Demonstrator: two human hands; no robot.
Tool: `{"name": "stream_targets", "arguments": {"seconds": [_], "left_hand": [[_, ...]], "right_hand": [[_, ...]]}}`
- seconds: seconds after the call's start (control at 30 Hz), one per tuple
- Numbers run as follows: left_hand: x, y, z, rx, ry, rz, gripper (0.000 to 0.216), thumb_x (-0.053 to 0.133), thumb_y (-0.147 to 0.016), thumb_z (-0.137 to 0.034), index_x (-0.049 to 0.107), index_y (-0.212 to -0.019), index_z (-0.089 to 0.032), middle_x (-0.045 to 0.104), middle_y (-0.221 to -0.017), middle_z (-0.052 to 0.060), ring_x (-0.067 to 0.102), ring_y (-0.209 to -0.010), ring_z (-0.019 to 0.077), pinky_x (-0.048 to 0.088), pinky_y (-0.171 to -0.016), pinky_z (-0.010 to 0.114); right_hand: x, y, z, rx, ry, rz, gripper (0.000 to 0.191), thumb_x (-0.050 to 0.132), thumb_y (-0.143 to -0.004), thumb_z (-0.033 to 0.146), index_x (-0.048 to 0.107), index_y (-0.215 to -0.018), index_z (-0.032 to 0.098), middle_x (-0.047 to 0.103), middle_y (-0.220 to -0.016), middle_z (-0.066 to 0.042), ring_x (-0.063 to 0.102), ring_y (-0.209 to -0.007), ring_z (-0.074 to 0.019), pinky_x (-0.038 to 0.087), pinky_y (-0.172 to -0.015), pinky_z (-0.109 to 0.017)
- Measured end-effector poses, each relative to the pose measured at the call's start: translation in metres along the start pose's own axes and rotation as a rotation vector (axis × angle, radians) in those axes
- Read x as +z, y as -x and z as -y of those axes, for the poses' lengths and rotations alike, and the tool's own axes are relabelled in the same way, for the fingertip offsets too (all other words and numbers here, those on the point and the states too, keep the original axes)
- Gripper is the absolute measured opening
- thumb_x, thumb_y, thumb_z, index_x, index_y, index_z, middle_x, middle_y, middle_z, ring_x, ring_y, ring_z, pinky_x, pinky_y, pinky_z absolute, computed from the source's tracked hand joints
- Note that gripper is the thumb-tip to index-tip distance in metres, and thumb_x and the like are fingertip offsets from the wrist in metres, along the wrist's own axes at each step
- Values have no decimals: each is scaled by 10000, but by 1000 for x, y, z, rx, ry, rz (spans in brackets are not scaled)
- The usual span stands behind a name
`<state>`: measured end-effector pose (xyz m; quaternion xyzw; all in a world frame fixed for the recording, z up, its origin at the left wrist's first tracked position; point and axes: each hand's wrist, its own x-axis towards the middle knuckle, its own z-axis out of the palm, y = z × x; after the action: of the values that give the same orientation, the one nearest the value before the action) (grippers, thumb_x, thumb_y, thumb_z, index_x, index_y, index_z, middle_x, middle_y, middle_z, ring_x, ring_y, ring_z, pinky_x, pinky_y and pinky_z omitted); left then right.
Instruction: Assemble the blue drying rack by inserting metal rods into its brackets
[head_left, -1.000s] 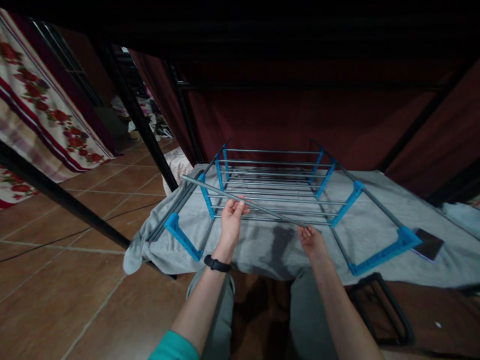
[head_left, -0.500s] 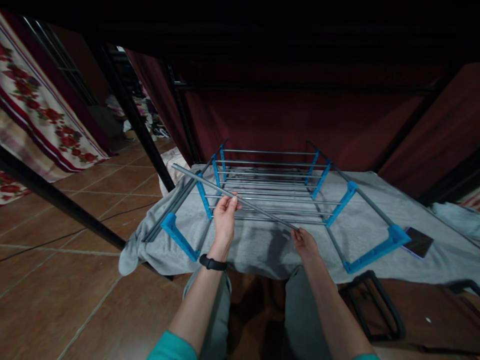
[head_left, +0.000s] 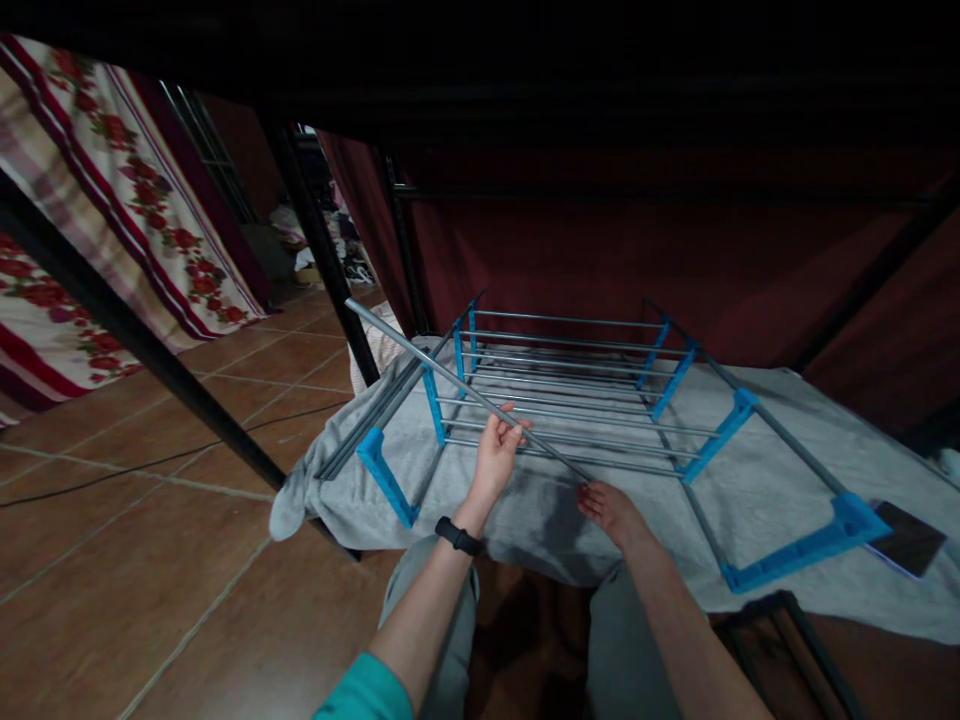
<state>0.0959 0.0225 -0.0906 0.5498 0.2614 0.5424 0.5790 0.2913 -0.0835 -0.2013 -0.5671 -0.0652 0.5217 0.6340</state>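
Note:
My left hand is closed around the middle of a loose grey metal rod. The rod slants from upper left down to my right hand. My right hand's fingers pinch the rod's lower end, close to the grey blanket. Just behind both hands lies a rack of grey rods and blue plastic brackets, flat on the blanket. I wear a black band on my left wrist and teal sleeves.
A dark phone lies on the blanket at the right, beside a blue bracket. Black bed-frame posts stand at the left. A floral cloth hangs over the brown tiled floor. Dark red curtains close the back.
The rod's far end has swung up and to the left with my left hand. My right hand dropped lower toward the blanket. My view shifted, so the rack sits further right and lower.

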Motion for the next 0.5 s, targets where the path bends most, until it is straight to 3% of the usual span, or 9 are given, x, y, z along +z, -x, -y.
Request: {"name": "stream_targets", "arguments": {"seconds": [0.33, 0.5], "left_hand": [[4, 5, 24, -15, -15, 78, 428, 604, -836, -224, 447, -1233, -196, 676, -906, 38, 649, -884, 161, 478, -791, 299], [5, 5, 21, 38, -102, 85, 379, 533, -880, -215, 459, -1251, -185, 650, -886, 34, 624, -877, 161, 467, -824, 312]], "right_hand": [[24, 10, -8, 79, 220, 118, 14, 603, -774, 187, 605, -760, 187, 722, -773, -87, 671, -641, -147, 544, -652, -274], [31, 18, -6, 82, 346, 143, 34, 611, -761, 197, 625, -790, 186, 726, -761, -88, 665, -635, -158, 528, -646, -288]]}}
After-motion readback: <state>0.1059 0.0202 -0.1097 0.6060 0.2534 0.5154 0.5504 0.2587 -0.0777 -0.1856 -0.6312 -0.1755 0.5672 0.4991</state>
